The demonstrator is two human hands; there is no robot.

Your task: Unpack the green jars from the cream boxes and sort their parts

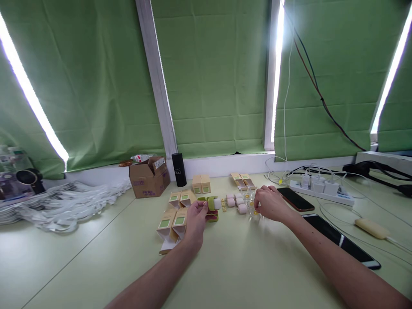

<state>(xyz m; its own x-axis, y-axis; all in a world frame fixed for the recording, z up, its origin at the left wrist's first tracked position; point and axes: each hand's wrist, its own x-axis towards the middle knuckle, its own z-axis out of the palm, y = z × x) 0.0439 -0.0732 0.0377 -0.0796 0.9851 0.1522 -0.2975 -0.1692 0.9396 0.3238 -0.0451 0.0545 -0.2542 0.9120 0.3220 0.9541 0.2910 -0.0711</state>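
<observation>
The left hand [195, 221] is pinching one green-and-white object [213, 203] above the table [225, 262]; the right hand [270, 203] is curling over clear pieces [252, 209], its grip unclear; two phones [296, 199] are lying rightward

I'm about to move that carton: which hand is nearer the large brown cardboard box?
The left hand. Holding a green and white item, it is to the right of the cardboard box and nearer the viewer; the right hand is farther right, at the clear pieces.
</observation>
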